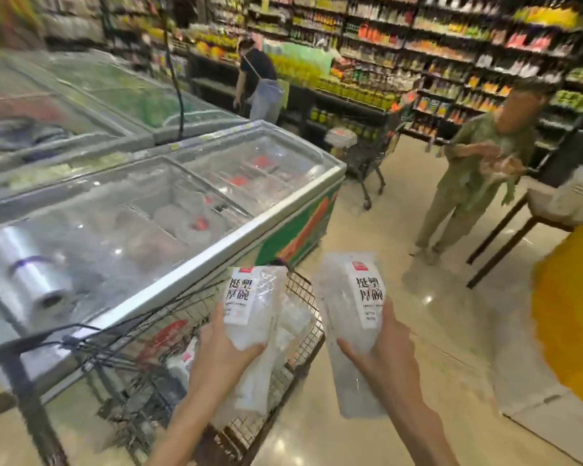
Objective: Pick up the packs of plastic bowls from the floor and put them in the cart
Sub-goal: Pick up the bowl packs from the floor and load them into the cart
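Two bowl packs [249, 307] [354, 317], one per grip [223, 351] [381, 351].

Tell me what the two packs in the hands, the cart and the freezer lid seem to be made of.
Left pack and right pack: clear, glossy plastic film over translucent, likely plastic, bowls, each with a white printed label.
Cart: dark metal wire, judging by the thin grid mesh; the handle looks like black plastic.
Freezer lid: transparent glass or acrylic with glare and frost, framed in pale grey trim, probably metal or plastic.
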A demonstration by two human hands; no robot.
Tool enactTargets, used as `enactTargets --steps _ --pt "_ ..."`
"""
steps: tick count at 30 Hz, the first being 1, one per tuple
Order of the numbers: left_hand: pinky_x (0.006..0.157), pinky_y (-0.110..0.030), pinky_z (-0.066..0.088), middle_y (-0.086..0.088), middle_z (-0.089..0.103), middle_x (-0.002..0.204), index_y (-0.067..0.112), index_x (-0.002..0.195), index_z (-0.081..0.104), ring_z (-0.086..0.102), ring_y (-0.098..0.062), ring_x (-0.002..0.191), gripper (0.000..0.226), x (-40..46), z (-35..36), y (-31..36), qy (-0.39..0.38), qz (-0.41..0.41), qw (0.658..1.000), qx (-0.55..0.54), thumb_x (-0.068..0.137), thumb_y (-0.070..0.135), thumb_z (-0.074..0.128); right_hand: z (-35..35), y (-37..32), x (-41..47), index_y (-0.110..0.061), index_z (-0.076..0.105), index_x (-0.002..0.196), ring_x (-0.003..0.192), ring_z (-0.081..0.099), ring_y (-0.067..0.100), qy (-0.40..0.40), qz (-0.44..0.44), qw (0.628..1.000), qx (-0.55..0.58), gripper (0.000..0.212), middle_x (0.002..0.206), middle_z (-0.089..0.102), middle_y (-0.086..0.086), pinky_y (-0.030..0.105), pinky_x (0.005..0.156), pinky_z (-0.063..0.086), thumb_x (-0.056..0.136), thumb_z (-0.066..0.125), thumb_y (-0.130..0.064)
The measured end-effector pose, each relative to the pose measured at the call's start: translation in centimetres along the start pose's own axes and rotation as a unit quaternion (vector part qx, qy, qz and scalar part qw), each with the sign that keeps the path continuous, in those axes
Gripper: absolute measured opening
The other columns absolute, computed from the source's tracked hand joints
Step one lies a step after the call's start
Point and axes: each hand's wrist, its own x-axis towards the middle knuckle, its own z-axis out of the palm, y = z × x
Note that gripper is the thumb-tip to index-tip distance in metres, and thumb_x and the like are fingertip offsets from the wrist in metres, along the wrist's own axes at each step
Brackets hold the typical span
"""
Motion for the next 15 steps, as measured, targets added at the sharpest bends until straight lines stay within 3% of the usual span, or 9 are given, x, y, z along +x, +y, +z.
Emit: enactTargets --steps 2,6,10,12,15 --pt "0.069 -0.032 0.040 0.014 0.042 0.121 0.053 0.157 -0.001 0.042 -0.016 0.109 0.127 2.2 -0.7 -2.0 0.064 -0.054 0.996 0.011 0.063 0.059 0.084 2.9 -2.6 5.1 -0.028 0.005 0.161 0.118 0.052 0.035 -0.047 -0.065 0.997 -0.009 0.117 0.135 0.052 0.010 0.050 0.089 0.053 0.074 0.077 -0.061" --pt "0.062 -0.028 0.038 0.007 0.042 0.118 0.055 0.155 -0.004 0.049 -0.019 0.101 0.130 3.5 -0.8 -4.0 0.112 -0.128 0.985 0.017 0.062 0.061 0.086 6.3 -5.6 9.8 -0.033 0.004 0.160 0.116 0.050 0.032 -0.090 -0.123 0.988 -0.002 0.119 0.130 0.054 0.008 0.051 0.086 0.053 0.070 0.077 -0.062" --pt "0.054 -0.022 0.031 0.003 0.042 0.119 0.059 0.153 -0.014 0.048 -0.011 0.090 0.135 6.0 1.0 -6.5 0.191 -0.246 0.950 0.022 0.066 0.054 0.089 12.2 -8.3 16.2 -0.033 0.003 0.158 0.107 0.057 0.027 -0.183 -0.219 0.958 0.005 0.121 0.122 0.057 0.006 0.047 0.077 0.059 0.069 0.079 -0.062" --pt "0.052 -0.021 0.031 -0.002 0.046 0.124 0.057 0.154 -0.012 0.047 -0.008 0.086 0.135 6.8 1.9 -7.1 0.208 -0.273 0.939 0.028 0.066 0.052 0.090 14.3 -9.0 17.7 -0.033 0.000 0.159 0.117 0.057 0.031 -0.222 -0.244 0.944 -0.004 0.122 0.133 0.055 0.010 0.050 0.086 0.058 0.070 0.078 -0.064" --pt "0.054 -0.021 0.032 -0.006 0.052 0.130 0.055 0.156 -0.010 0.049 -0.012 0.093 0.137 8.7 4.1 -8.3 0.243 -0.317 0.916 0.033 0.065 0.047 0.093 18.4 -9.1 20.7 -0.031 -0.006 0.160 0.140 0.039 0.035 -0.274 -0.261 0.925 -0.037 0.124 0.155 0.037 0.015 0.055 0.106 0.046 0.073 0.073 -0.070"
